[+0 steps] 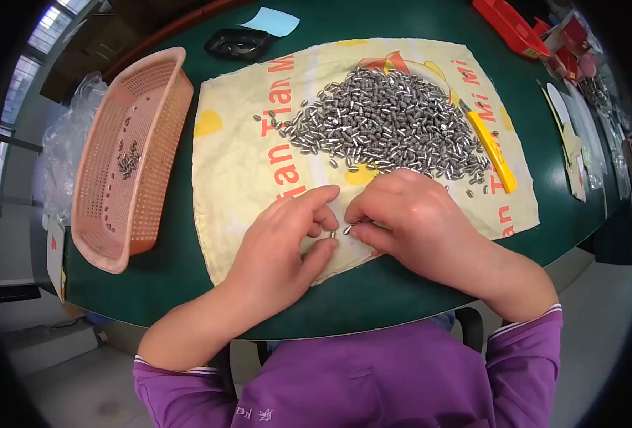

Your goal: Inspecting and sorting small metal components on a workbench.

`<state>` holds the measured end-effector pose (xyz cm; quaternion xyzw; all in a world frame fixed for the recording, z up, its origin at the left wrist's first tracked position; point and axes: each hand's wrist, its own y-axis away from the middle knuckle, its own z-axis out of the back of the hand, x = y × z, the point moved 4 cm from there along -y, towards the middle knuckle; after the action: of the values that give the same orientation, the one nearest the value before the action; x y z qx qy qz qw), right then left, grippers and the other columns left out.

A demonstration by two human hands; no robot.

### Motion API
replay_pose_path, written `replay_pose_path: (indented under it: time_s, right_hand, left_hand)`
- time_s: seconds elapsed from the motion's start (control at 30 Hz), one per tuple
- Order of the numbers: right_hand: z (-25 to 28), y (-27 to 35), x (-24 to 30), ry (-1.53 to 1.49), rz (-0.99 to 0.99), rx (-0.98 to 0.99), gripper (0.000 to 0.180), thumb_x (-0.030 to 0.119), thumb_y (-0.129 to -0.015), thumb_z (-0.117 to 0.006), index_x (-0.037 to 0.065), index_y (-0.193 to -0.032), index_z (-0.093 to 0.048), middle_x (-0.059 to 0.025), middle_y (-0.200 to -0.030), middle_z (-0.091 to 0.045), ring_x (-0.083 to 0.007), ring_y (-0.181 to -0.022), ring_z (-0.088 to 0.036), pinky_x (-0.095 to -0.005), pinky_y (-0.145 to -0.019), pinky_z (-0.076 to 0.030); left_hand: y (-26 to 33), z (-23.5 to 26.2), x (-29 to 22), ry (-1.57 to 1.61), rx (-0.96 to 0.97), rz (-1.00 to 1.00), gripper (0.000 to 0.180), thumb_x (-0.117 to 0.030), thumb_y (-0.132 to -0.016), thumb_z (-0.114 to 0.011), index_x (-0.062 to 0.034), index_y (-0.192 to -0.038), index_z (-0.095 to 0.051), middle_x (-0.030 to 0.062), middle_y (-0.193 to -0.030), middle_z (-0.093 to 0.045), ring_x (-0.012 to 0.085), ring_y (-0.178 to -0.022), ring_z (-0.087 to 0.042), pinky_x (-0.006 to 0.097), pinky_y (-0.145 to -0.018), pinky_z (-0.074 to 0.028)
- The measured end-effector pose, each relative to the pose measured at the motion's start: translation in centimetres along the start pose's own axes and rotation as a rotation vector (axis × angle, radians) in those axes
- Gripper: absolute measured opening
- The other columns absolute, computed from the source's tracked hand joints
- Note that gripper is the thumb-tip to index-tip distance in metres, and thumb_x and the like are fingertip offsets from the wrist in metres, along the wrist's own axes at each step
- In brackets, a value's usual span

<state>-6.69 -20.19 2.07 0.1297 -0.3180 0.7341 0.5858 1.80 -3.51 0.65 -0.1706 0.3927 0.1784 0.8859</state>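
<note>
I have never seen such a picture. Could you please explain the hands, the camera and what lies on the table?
No machine works here: these are one person's bare left hand and right hand. The fisheye camera, worn on that person's head, looks down and bends straight edges. On the green table lies a pale yellow cloth with a heap of small metal pieces and a yellow cutter. A pink basket at left holds more pieces. The right hand pinches one metal piece; the left hand seems to hold another.

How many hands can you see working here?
2. The left hand and the right hand are side by side over the cream cloth, on the near side of the pile of metal pieces. No other hands show.
</note>
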Motion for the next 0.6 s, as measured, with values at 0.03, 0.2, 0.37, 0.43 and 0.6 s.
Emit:
replay_pose_path:
  time_s: [0.03,0.2,0.37,0.43,0.6]
  right_hand:
    - [-0.13,0.00,0.03,-0.011,0.017,-0.025,0.013,0.008,-0.078,-0.075,0.007,-0.088,-0.066,-0.0100,-0.081,-0.061,-0.0315,-0.081,-0.063,-0.0434,-0.073,-0.052]
    - [-0.61,-0.18,0.24,-0.008,0.029,-0.066,0.012,0.008,-0.078,-0.075,0.007,-0.084,-0.065,-0.0095,-0.079,-0.061,-0.0309,-0.079,-0.062,-0.0427,-0.072,-0.052]
    - [0.10,0.07,0.12,0.016,-0.039,-0.034,0.014,0.012,-0.078,-0.077,0.007,-0.080,-0.064,-0.0091,-0.077,-0.063,-0.0304,-0.076,-0.064,-0.0429,-0.070,-0.052]
    - [0.30,-0.04,0.23,0.009,-0.044,-0.024,0.015,0.012,-0.077,-0.078,0.006,-0.080,-0.064,-0.0092,-0.076,-0.063,-0.0304,-0.076,-0.065,-0.0431,-0.070,-0.053]
    - [0.18,0.03,0.34,-0.021,-0.063,-0.001,0.017,0.014,-0.077,-0.080,0.006,-0.079,-0.065,-0.0096,-0.076,-0.065,-0.0309,-0.077,-0.066,-0.0437,-0.070,-0.053]
  left_hand:
    - [-0.01,0.01,-0.03,0.005,-0.006,0.001,0.065,0.005,-0.082,-0.075,-0.0050,-0.142,-0.051,0.0024,-0.105,-0.067,0.0145,-0.090,-0.061,0.029,-0.079,-0.048]
    - [-0.05,0.21,0.04,0.011,-0.009,0.010,0.064,0.006,-0.082,-0.075,-0.0044,-0.142,-0.051,0.0022,-0.104,-0.067,0.0140,-0.089,-0.061,0.028,-0.079,-0.048]
    - [-0.32,0.31,-0.52,-0.002,-0.027,0.007,0.060,0.005,-0.080,-0.074,-0.0013,-0.135,-0.052,0.0076,-0.097,-0.067,0.0247,-0.085,-0.065,0.037,-0.078,-0.055]
    - [-0.16,0.20,-0.16,-0.002,-0.020,0.003,0.062,0.005,-0.081,-0.075,-0.0033,-0.138,-0.052,0.0047,-0.100,-0.067,0.0191,-0.087,-0.063,0.032,-0.078,-0.051]
    - [-0.14,0.02,0.09,-0.005,-0.021,-0.006,0.066,0.004,-0.081,-0.077,-0.0056,-0.142,-0.052,0.0015,-0.103,-0.068,0.0135,-0.087,-0.061,0.028,-0.077,-0.048]
